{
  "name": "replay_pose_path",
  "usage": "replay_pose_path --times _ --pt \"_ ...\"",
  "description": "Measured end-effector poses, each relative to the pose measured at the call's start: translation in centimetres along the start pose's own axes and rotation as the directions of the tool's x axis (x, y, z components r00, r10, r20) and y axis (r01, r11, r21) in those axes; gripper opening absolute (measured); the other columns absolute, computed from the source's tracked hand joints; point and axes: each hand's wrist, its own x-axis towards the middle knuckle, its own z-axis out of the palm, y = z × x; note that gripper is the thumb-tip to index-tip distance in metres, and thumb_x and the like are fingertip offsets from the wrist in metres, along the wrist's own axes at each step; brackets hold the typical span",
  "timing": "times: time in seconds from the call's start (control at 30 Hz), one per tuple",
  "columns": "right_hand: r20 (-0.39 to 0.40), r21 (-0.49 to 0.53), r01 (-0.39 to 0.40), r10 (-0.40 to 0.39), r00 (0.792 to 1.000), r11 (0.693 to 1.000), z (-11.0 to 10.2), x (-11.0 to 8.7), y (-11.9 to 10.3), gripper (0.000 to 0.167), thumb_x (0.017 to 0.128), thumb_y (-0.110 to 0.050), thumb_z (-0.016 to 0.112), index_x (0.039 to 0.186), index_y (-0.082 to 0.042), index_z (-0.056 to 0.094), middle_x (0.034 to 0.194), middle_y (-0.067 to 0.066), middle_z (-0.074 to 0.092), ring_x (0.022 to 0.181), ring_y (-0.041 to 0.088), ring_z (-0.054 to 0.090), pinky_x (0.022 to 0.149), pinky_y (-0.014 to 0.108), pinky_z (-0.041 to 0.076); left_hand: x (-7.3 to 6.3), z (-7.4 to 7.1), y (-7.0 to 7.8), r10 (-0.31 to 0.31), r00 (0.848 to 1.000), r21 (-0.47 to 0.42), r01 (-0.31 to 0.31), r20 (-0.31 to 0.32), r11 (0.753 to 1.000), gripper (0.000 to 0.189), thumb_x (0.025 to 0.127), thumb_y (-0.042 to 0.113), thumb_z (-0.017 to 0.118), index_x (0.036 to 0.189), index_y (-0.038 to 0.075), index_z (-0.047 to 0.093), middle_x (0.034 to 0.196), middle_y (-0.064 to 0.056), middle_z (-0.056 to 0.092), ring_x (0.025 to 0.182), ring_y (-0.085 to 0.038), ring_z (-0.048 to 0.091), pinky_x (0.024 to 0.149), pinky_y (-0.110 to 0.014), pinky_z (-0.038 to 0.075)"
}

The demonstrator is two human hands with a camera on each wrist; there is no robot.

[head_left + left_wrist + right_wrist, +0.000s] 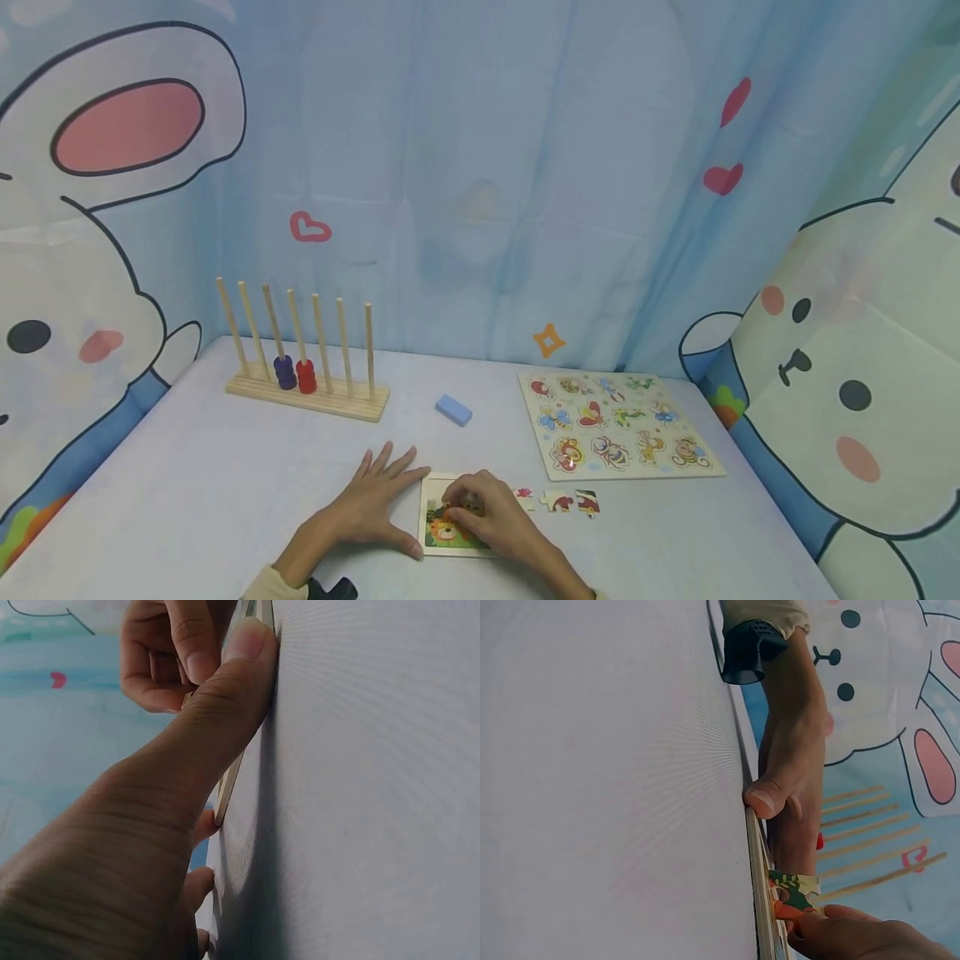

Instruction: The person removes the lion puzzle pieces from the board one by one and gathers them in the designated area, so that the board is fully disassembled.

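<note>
A small jigsaw puzzle in a wooden frame (459, 551) lies on the white table at the near middle, with a lion picture partly filled in. My left hand (378, 504) has its fingers spread, thumb and index finger touching the frame's left side. Over the puzzle, my right hand (495, 517) pinches a puzzle piece (799, 891) between thumb and fingers. In the right wrist view that piece is green and orange, tilted up above the frame. Several loose puzzle pieces (557, 501) lie right of the frame, one partly hidden by the right hand.
A wooden peg stand (322, 400) with purple and red rings stands at the back left. A blue block (453, 410) lies behind the puzzle. At the back right is an insect picture board (630, 429). A printed curtain (480, 167) hangs behind the table.
</note>
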Motion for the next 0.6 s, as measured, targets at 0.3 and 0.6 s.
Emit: replay_pose_path --times 0.3,0.6 --pt "-0.027 -0.018 -0.010 0.009 1.000 1.000 0.19 -0.07 -0.15 0.011 0.086 -0.017 0.071 0.093 -0.024 0.067 0.089 -0.017 0.064 0.087 0.001 0.054 0.081 0.026 0.049 -0.10 -0.10 0.17 0.002 1.000 -0.002 -0.002 -0.004 1.000 0.107 0.056 0.072 0.076 0.144 0.020 0.044 0.157 -0.013 0.025 0.144 -0.046 0.005 0.113 -0.065 0.000" --pt "-0.043 0.005 -0.023 0.023 0.999 1.000 0.18 -0.14 -0.17 0.009 0.086 -0.019 0.071 0.092 -0.025 0.068 0.088 -0.017 0.065 0.085 0.002 0.054 0.080 0.025 0.049 -0.17 -0.15 0.29 0.007 1.000 -0.010 -0.007 -0.011 1.000 0.106 0.056 0.070 0.077 0.144 0.020 0.044 0.157 -0.014 0.025 0.144 -0.047 0.006 0.113 -0.065 0.000"
